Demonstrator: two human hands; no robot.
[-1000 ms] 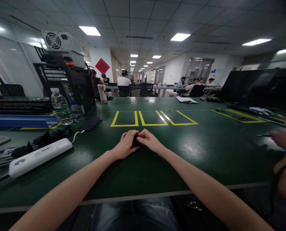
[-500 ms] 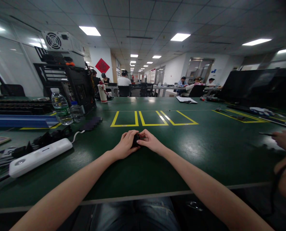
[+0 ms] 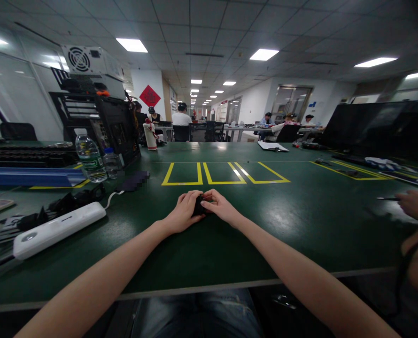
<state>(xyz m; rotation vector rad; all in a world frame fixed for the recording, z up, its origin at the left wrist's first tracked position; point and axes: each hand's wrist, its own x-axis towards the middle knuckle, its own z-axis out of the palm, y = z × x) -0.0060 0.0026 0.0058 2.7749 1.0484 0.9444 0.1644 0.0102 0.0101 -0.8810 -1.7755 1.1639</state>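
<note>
A small black object (image 3: 198,205) rests low over the green table (image 3: 209,258), between my two hands; most of it is covered, so its kind does not show. My left hand (image 3: 183,212) wraps round it from the left, fingers closed over its far side and thumb near the table. From the right, my right hand (image 3: 220,206) grips its right side between thumb and fingertips. Just beyond my hands, yellow tape (image 3: 181,184) marks several open-sided boxes on the tabletop.
On the left lie a white power strip (image 3: 59,230), black cables (image 3: 61,205) and a water bottle (image 3: 89,157) beside a computer case (image 3: 113,129). At the right edge, another person's hand (image 3: 416,205) holds a thin dark tool (image 3: 388,198). A clipboard (image 3: 272,146) lies at the back.
My hands stay in nearly the same place around the black object; my right fingers shift very slightly. The other person's hand at the right has moved a little left.
</note>
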